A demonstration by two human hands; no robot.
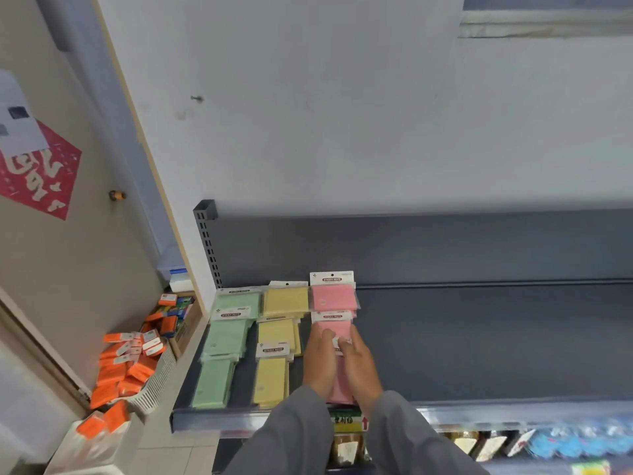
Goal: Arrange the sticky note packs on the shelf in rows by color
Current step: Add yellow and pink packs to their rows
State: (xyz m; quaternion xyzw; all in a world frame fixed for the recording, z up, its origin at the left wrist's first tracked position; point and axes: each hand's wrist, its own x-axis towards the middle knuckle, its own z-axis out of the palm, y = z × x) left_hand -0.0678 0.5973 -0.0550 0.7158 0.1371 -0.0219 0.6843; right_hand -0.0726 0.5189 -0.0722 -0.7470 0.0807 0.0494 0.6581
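both hands on the pink sticky note packs in the right-hand row of the shelf [479,337].
left hand [318,361] and right hand [359,366] lie with fingers nearly straight on the front pink packs [337,332]; green packs [224,337] and yellow packs [275,337] form 2 rows to the left.

Green packs [224,337], yellow packs [279,332], pink packs [333,298] on a dark grey shelf [479,337]; grey sleeves [294,437]

A pale wall [342,97] fills twelve o'clock. At nine o'clock, a beige door [68,252] bears a red paper [41,173]. At seven o'clock, a white basket [154,385] of orange packets [113,375] stands on tiled floor [171,454].
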